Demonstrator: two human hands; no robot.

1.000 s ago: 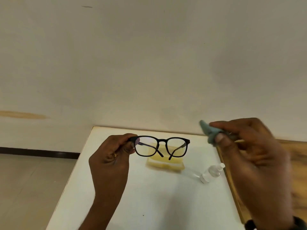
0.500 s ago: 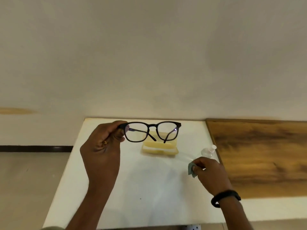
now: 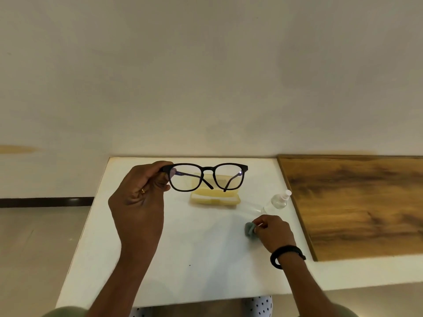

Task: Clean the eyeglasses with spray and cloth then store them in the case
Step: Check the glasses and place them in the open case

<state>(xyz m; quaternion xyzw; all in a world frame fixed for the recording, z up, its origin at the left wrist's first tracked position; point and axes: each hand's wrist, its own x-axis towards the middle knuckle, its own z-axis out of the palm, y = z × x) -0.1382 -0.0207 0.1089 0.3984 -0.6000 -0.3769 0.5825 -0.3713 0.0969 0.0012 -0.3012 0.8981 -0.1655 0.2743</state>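
Table top point(image 3: 206, 259): white, its far edge against the wall.
Wood-grain panel point(image 3: 357, 202): brown, adjoining the table's right side.
Wall point(image 3: 206, 76): off-white, tan smear point(image 3: 18, 149) at left.
Skirting strip point(image 3: 45, 201): dark band at the wall's foot.
Floor point(image 3: 34, 248): pale beige.
Spotted fabric point(image 3: 261, 305): white with black dots, below the near edge.

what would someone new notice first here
Black-framed eyeglasses stand out, held up by one corner in the left hand above the white table. Beyond them lies a pale yellow plastic case; to the right, the right hand pinches a small grey-green cloth near a clear spray bottle.
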